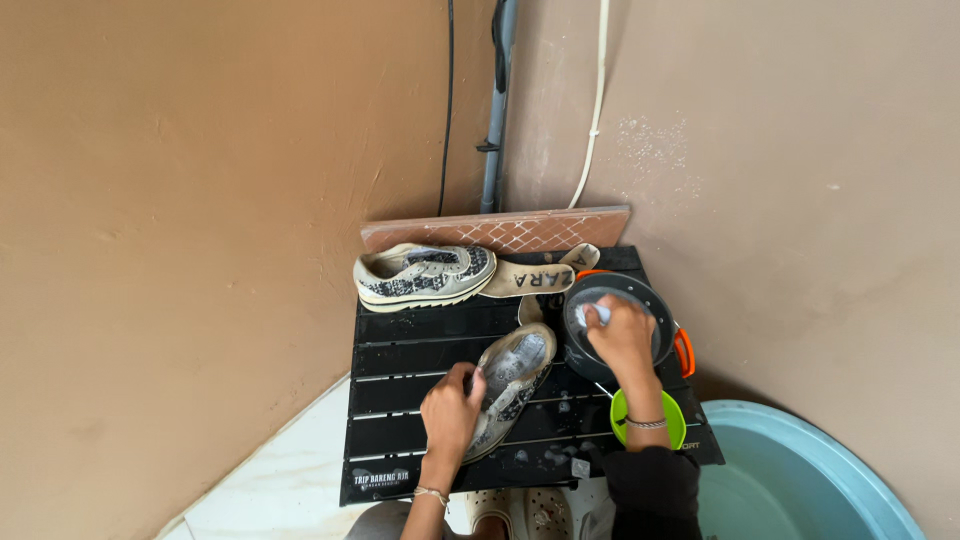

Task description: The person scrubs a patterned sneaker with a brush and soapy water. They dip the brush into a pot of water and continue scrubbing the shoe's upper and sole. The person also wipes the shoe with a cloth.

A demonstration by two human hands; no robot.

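**Left hand on the shoe, right hand in the pot**

Taking the black slatted folding table (400, 350) as the landmark: at its near edge the person's two forearms come up from below. The left hand (452, 408) rests on the table's near middle, fingers curled closed around the lower side of a worn grey-and-white patterned sneaker (510, 385). That shoe lies tilted on its side, with its long axis running diagonally from the near centre of the table up toward the far right, so the end farthest from the left hand points at the pot. The left hand is the only one touching it.

Just right of the shoe, at the table's near right corner, a small lime-green round bowl (672, 420) sits partly hidden under the right wrist. Beyond it, on the right side of the table, stands a dark round metal pot with orange handles (650, 300). The right hand (622, 335) reaches into it, fingers closed on a small whitish-blue item (592, 314), too small to identify. The pot almost touches the shoe's far end.

Along the table's far edge lies the matching second sneaker (425, 274), lengthwise, with a tan insole (540, 274) to its right. Off the table's right, a pale blue plastic basin (800, 470) stands on the floor.
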